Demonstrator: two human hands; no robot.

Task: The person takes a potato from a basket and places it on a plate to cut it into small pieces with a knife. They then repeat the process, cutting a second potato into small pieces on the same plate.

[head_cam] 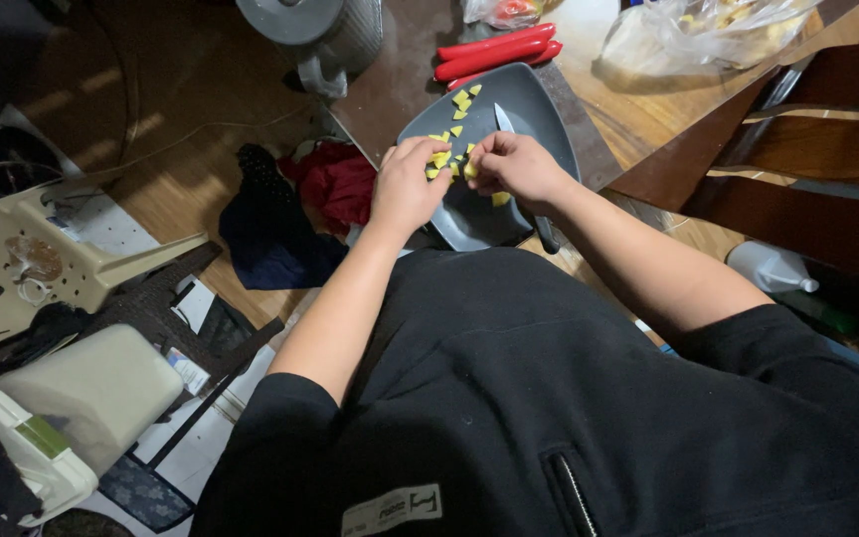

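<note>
Both hands over grey plate (539,109) on table (638,109). Left hand (405,189) fingers pinching small yellow piece (439,159); right hand (514,164) fingers pinching another yellow piece (470,170), just beside left fingers. More yellow pieces (462,99) scattered beyond fingers on plate. Knife (505,121) lies on plate, blade beyond right fingers, handle under right wrist. Red chillies (494,52) further beyond plate.

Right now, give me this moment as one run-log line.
left hand: on yellow pieces | right hand: pinching one piece, knife beneath | grey plate: on table edge | red chillies: behind plate
</note>
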